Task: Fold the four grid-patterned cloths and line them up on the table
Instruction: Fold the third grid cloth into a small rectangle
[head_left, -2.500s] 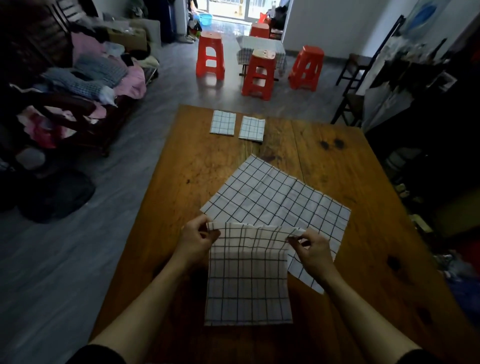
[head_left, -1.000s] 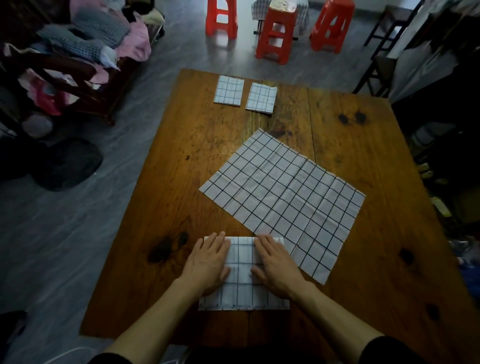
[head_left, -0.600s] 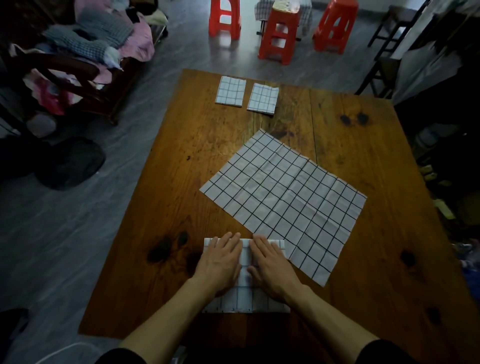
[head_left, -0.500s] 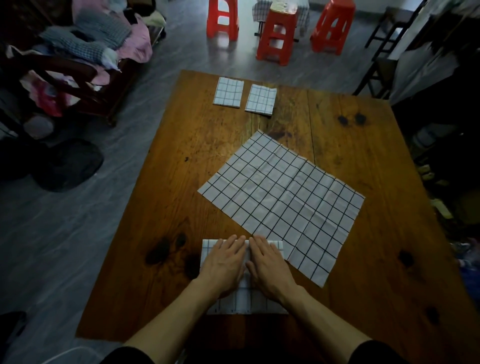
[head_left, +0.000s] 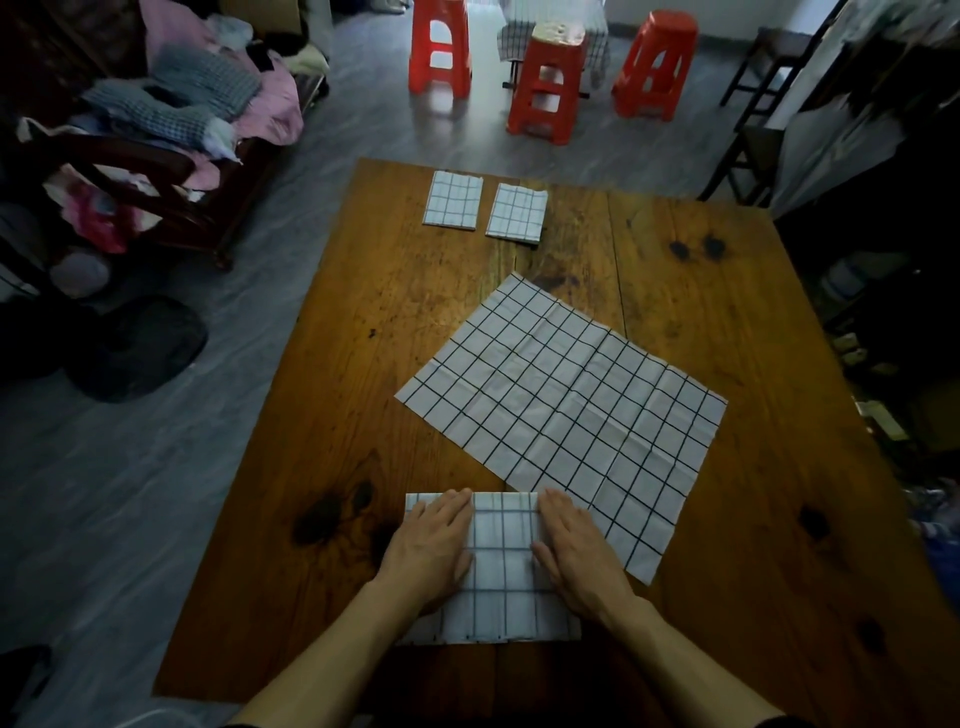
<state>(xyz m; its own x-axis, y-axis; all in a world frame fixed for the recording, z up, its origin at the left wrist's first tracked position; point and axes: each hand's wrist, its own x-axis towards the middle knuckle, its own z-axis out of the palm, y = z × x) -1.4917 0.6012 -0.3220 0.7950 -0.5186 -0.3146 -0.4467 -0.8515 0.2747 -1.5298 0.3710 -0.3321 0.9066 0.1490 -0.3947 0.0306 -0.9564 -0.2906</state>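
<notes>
A half-folded grid cloth (head_left: 501, 566) lies near the front edge of the wooden table (head_left: 363, 332). My left hand (head_left: 431, 551) presses flat on its left side and my right hand (head_left: 576, 556) presses flat on its right side, fingers straight. Just beyond, a large unfolded grid cloth (head_left: 566, 400) lies spread at an angle, its near corner under the folded one's right edge. Two small folded grid cloths sit side by side at the far edge, the left folded cloth (head_left: 452, 198) and the right folded cloth (head_left: 518, 213).
Three red plastic stools (head_left: 545, 83) stand on the floor beyond the table. A dark wooden bench heaped with clothes (head_left: 171, 104) is at the far left. Dark chairs (head_left: 748, 130) and clutter line the right side. A black bag (head_left: 140, 343) lies on the floor left.
I laid the cloth I was holding up onto the table, folded it over, and my hands, which had come together at its middle, have slid apart toward its sides.
</notes>
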